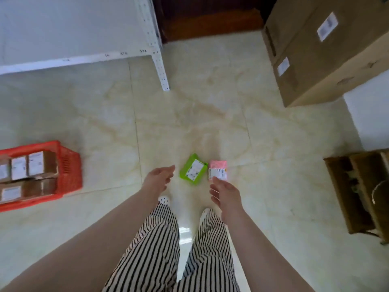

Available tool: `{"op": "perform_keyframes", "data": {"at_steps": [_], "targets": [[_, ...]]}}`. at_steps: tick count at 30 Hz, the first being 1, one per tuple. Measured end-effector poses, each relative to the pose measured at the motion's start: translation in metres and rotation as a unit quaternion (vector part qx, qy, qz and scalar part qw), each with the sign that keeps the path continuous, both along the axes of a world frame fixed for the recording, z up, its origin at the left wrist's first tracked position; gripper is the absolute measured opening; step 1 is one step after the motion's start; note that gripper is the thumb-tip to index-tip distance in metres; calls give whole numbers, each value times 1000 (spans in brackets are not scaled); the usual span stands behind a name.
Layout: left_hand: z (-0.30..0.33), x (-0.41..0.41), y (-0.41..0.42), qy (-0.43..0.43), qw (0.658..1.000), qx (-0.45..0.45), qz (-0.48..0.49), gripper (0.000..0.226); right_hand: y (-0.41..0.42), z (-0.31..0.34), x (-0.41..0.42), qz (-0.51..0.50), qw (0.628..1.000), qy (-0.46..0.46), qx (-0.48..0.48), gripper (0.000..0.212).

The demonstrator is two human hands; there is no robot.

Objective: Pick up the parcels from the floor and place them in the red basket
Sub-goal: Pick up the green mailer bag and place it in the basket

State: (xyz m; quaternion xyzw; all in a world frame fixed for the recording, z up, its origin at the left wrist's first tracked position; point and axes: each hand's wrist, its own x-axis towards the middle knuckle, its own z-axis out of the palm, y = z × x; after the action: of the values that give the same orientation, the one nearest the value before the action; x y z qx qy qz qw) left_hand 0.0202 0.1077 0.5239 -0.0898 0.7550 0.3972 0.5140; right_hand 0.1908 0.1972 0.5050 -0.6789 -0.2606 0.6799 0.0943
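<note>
1. You stood on a pale marble-patterned tiled floor [210, 114], looking down at your two bare arms and striped trousers [155, 249].
2. Two small parcels lay on the floor just ahead of your feet, side by side and nearly touching: one green parcel [193, 169] on the left and one pink parcel [217, 170] on the right, each with a white label on top.
3. Your left hand [157, 177] reached forward beside the green parcel, its fingers loosely together and extended, holding nothing and apart from the parcel.
4. Your right hand [226, 191] hovered at the near edge of the pink parcel, fingers spread and slightly curled, empty; whether a fingertip touched the label could not be told.
5. One red basket [69, 165] sat on the floor near its left edge, well apart from the two parcels.
6. Inside the basket were brown boxes [42, 163] with white labels; at least five showed, with the basket cut off at the frame edge.
7. One white metal shelf unit [160, 68] stood at the far left.
8. Two large cardboard boxes [328, 60] were stacked at the far right.
9. One open wooden crate [357, 192] sat at the right edge.
</note>
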Motion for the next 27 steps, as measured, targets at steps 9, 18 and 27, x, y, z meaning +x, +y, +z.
{"op": "perform_keyframes", "data": {"at_steps": [9,18,27], "targets": [[-158,19,32,-78,990,-43,113,20,80,-173,-27,186,979,-58,55,13],[-428,30,30,-89,973,-141,158,26,120,-433,-67,497,838,-138,177,55],[-562,46,58,-223,941,-108,231,42,131,-570,-87,765,539,-261,238,52]]}}
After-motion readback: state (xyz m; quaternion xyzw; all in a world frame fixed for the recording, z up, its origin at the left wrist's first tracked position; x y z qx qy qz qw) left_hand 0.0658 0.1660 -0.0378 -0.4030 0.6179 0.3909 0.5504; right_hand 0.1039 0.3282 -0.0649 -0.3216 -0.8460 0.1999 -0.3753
